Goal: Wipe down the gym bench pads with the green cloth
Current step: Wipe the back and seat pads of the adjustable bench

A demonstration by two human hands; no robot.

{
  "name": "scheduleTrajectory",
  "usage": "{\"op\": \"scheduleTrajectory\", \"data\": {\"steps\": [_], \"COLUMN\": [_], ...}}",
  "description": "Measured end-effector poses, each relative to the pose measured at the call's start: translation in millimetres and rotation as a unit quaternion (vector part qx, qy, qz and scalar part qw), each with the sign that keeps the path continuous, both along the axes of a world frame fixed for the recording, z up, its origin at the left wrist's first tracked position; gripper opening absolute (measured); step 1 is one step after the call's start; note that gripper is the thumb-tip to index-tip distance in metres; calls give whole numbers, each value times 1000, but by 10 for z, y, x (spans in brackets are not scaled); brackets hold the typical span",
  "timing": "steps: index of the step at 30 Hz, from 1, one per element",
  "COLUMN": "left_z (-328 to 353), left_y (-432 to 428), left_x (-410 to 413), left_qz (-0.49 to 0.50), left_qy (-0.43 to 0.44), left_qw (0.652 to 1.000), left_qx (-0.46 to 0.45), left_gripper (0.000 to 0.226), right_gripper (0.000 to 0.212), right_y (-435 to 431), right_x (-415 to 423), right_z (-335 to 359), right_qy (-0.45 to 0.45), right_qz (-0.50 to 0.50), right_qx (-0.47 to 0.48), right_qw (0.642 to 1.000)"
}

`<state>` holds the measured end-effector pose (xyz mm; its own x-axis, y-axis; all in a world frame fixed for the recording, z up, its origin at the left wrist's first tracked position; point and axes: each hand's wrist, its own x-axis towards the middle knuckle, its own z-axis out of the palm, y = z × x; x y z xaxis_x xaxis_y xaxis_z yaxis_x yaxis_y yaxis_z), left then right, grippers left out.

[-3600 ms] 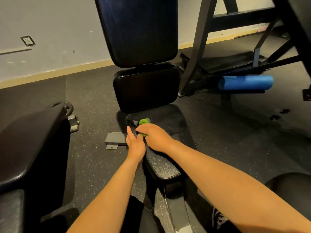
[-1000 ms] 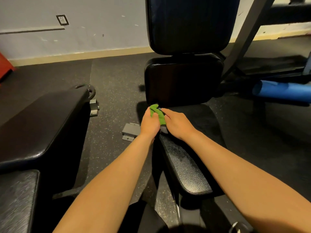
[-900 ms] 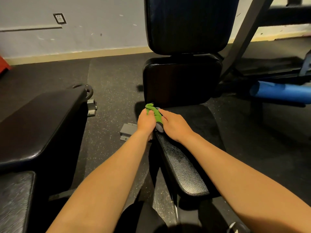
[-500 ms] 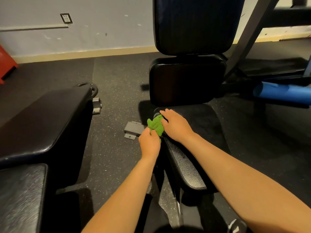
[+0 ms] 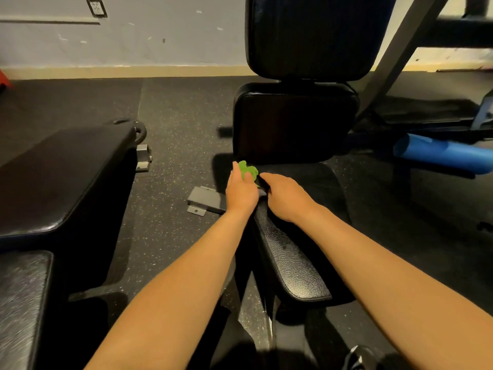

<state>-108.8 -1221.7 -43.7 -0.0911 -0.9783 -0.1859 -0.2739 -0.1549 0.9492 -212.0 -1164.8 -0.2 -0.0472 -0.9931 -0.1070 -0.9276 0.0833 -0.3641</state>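
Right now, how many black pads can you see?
5: upright back pad ahead, squarer pad beneath it, narrow pad running toward me from the green cloth, broad pad at left, textured pad bottom left. Others may be hidden.

Dim warm indoor light, deep shadows, slight softness, wide-angle bending at edges

Left hand (image 5: pixel 241 193) pinches green cloth (image 5: pixel 248 170), right hand (image 5: pixel 285 196) knuckles-up just beside.
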Motion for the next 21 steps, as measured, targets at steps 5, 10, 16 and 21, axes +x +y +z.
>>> {"op": "scheduleTrajectory", "data": {"steps": [5,10,16,21], "left_z": [119,83,0,17], "left_y": [-90,269,1022,908], "left_x": [33,93,180,167], "left_qz": [-3,11,6,-5], "left_qy": [33,-35,-36,-39], "left_qw": [999,998,998,998], "left_qx": [8,48,60,42], "left_gripper": [34,32,30,48], "right_gripper": [60,60,50,49], "right_y": [184,166,234,215], "right_x": [11,30,35,-1], "right_z": [-151,-166,-44,-76], "right_qy": [55,24,-1,-20], "right_qz": [-1,-18,-18,-22], "right_qx": [-22,-13,-10,-10], "right_qw": [998,999,1000,999]}}
